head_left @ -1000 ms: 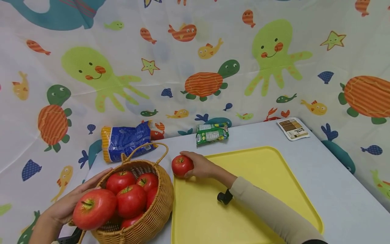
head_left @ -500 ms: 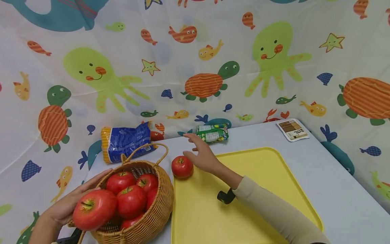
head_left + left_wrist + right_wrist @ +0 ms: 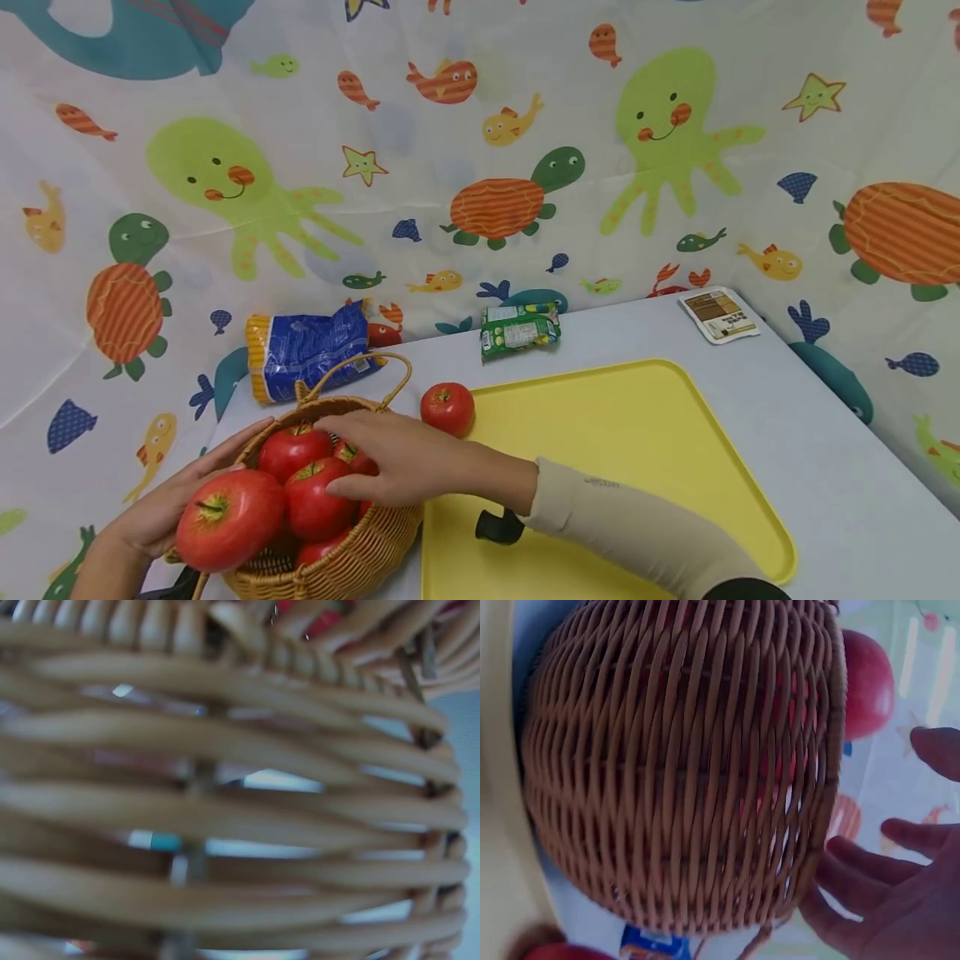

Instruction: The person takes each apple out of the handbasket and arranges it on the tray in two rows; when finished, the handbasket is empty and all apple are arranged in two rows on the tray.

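Note:
In the head view, a wicker basket (image 3: 382,533) full of red apples stands at the lower left, tilted so its mouth faces me. My left hand (image 3: 168,504) holds its left rim, thumb side by a large apple (image 3: 231,521) at the near edge. Over the basket's right side reaches my right hand (image 3: 405,458), fingers and thumb spread around an apple (image 3: 318,500); contact is unclear. The right wrist view has these fingers (image 3: 870,862) apart beside the basket rim. One apple (image 3: 447,408) sits at the far left corner of the yellow tray (image 3: 600,433).
Behind the basket lies a blue snack bag (image 3: 311,350). A green packet (image 3: 520,327) and a white-brown pouch (image 3: 720,315) lie along the table's back edge. A patterned sea-animal curtain (image 3: 420,142) hangs behind. The basket's looped handle (image 3: 360,367) stands up at its far side.
My right hand let go of the apple at the tray's corner, lifted off, and swung left over the basket. That apple stays put; my left hand and the basket have not visibly moved.

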`<state>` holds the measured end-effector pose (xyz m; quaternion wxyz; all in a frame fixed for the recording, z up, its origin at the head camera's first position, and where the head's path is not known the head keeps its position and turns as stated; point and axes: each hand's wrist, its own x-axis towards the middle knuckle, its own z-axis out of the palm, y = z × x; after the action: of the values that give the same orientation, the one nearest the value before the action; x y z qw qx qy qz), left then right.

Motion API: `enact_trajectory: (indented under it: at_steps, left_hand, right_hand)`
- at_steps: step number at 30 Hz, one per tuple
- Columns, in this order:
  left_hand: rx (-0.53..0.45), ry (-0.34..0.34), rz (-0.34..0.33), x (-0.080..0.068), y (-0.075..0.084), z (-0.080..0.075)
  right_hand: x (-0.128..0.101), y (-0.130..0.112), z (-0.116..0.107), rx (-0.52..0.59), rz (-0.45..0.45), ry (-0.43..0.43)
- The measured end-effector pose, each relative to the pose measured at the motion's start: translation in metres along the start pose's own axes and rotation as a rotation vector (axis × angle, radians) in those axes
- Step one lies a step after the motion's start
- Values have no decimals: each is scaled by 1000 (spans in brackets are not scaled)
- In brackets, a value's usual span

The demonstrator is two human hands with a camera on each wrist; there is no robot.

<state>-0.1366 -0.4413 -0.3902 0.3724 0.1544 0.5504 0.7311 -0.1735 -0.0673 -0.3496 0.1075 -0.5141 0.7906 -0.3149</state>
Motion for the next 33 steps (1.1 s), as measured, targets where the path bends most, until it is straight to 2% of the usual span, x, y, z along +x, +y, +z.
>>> enact_trajectory:
  at_steps: [6,11,22,29,33]
  left_hand:
    - [52,57,-27,-1,-1,0]
    - [38,43,-26,-2,-1,-1]
    - [18,14,-12,-1,-2,0]
    - [44,36,-22,-2,1,1]
    - [36,19,-12,-1,1,1]
  right_hand:
    - [20,-13,16,-145,65,-171]
    - [35,-14,26,-228,97,-243]
    - [55,-10,40,-296,139,-269]
    - [52,-11,40,-298,128,-233]
    - [48,-12,38,-278,124,-187]
